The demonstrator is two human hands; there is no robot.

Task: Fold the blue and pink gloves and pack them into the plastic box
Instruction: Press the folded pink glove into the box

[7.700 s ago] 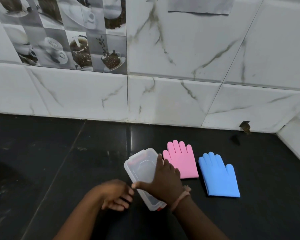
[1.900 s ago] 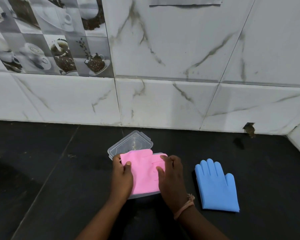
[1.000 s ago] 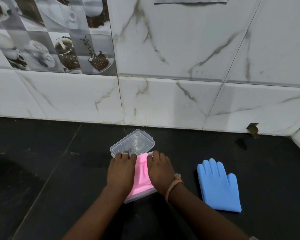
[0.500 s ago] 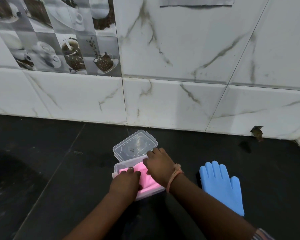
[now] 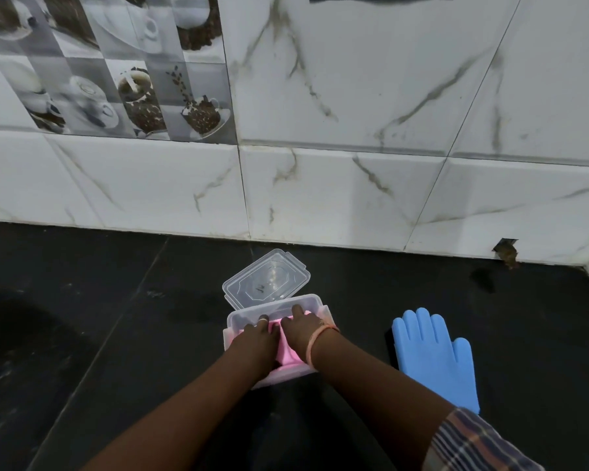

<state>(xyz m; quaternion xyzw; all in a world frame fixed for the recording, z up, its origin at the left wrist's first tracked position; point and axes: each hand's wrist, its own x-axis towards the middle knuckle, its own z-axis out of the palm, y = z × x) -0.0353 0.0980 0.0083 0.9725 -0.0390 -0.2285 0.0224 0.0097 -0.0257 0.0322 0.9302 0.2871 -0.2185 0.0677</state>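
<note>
Black counter (image 5: 82, 334): dark, glossy stone slab; carries every item of the task.
Plastic box (image 5: 242, 321): clear, open, standing on the counter near the middle of the view, just in front of its own lid.
Lid (image 5: 266, 278): clear, lying flat behind the box, touching or overlapping the far rim; which of the two cannot be told.
Pink glove (image 5: 286, 356): folded, lying inside the box; only a strip visible between the two hands and at the near end.
Left hand (image 5: 254, 341): palm down, fingers stretched flat, pressing on the left part of the pink glove inside the box; ring on one finger; not curled round anything.
Right hand (image 5: 301, 334): palm down, fingers spread toward the far wall of the box, pressing on the right part of the pink glove; flat, not grasping.
Wrist band (image 5: 315, 341): thin, pinkish, around the right wrist.
Blue glove (image 5: 436, 358): unfolded, flat on the counter to the right of the box, fingers pointing toward the wall; apart from the box, touched by neither hand.
Sleeve (image 5: 473, 443): plaid, on the right arm at the bottom edge.
Wall tiles (image 5: 354, 96): white marble pattern behind the counter; coffee-cup print panel at upper left.
</note>
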